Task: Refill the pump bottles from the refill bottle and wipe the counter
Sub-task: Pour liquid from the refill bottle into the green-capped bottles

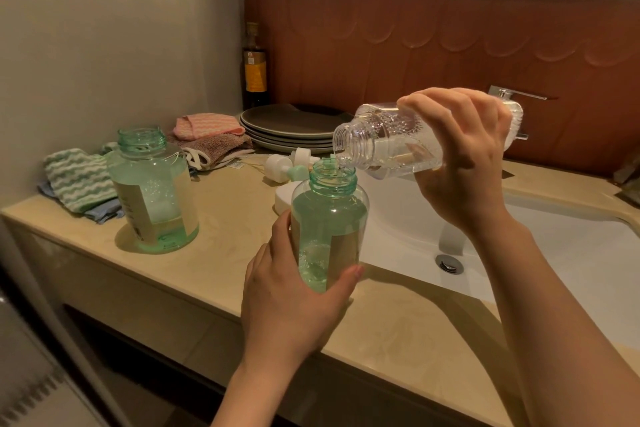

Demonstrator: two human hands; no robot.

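Note:
My left hand (287, 298) grips an open green pump bottle (329, 218) standing upright on the beige counter (221, 218) by the sink's edge. It has a little liquid at the bottom. My right hand (460, 156) holds a clear refill bottle (384, 142) tipped on its side, its mouth just above the green bottle's neck, and a thin stream runs in. A second open green bottle (152, 191) stands to the left with liquid in its lower part. The pump heads (287, 166) lie on the counter behind.
A white sink basin (554, 253) with its drain (449, 263) lies to the right, a wall tap (512, 95) above it. Folded cloths (79, 180) and towels (207, 132) sit at the back left, next to stacked plates (287, 128) and a dark bottle (255, 66).

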